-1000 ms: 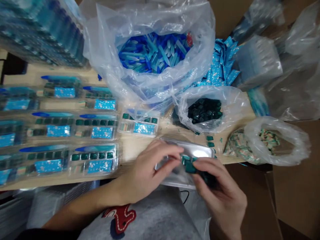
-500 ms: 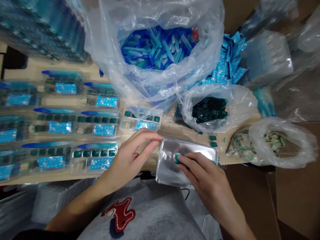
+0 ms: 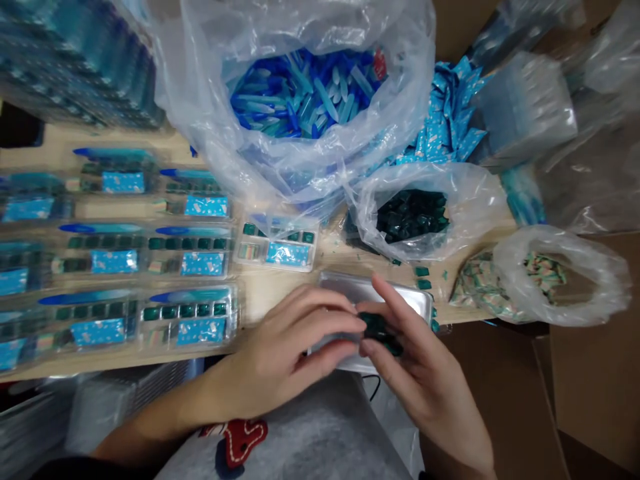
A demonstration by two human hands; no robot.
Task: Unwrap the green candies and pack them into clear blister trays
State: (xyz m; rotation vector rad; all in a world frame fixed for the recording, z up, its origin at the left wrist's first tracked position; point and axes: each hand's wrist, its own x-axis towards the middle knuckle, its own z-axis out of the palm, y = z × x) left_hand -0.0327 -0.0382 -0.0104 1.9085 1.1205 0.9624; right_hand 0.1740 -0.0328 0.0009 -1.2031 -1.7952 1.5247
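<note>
A light wooden tabletop runs across the view, with brown cardboard beyond its near right edge. On the left, rows of clear plastic blister packs hold small dark squares and blue printed cards. Toward the far side, a large clear plastic bag gapes around a heap of blue pointed pieces. To its right lie blue sachets, a smaller bag of dark green squares and a bag of striped packets. Near the table's edge, the left hand and right hand meet above a silver tray. A small clump of dark green pieces sits gripped between them, over the tray's middle. The left hand's fingers lie close together, their tips pressed against the clump, while the right hand pinches it from the other side, its fingers slightly spread. The step in hand appears to be handling this clump over the tray, and the next move calls for a steady pinch so that no piece slips.
</note>
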